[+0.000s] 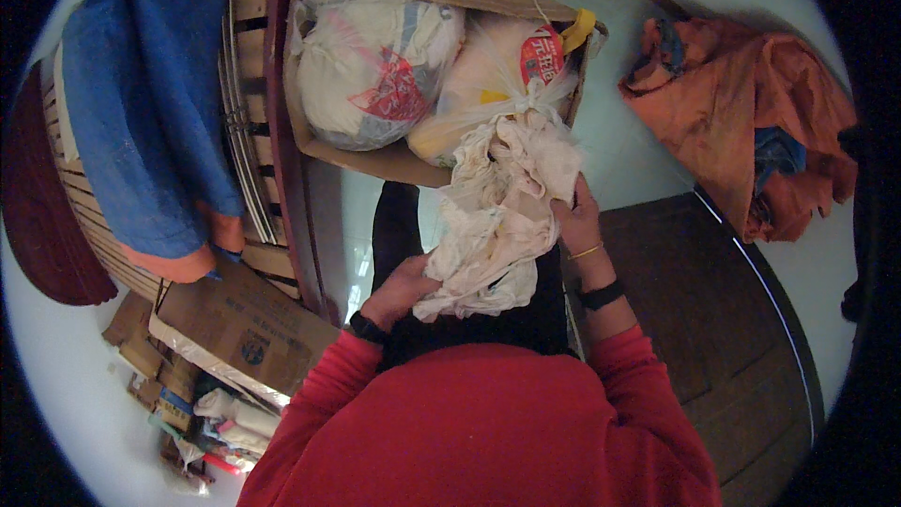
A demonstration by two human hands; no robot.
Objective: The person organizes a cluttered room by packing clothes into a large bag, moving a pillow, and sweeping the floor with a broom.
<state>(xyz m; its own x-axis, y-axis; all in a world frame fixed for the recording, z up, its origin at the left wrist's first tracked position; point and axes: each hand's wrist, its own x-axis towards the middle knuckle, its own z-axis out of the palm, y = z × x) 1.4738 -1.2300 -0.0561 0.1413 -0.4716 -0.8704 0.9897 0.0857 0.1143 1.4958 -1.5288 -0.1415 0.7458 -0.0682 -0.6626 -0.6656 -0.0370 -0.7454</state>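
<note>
A bundle of crumpled, off-white cloth [496, 225] lies across my lap, in front of a cardboard box [373, 167]. My left hand [402, 290] grips its lower left edge. On the upper right side, my right hand [578, 215] pinches another edge, thumb and fingers closed on it. The bundle's top reaches over the near rim of the box. Inside the box, a clear plastic bag of pale cloth [373, 77] sits on the left, and a knotted clear plastic bag [486, 84] with yellowish contents on the right.
At the left, blue fabric [151, 120] with orange ends drapes over a slatted wooden bench [253, 63]. Below it stands a closed cardboard carton [239, 331]. An orange cloth heap [746, 105] lies at the upper right, beyond a dark wooden panel [690, 310].
</note>
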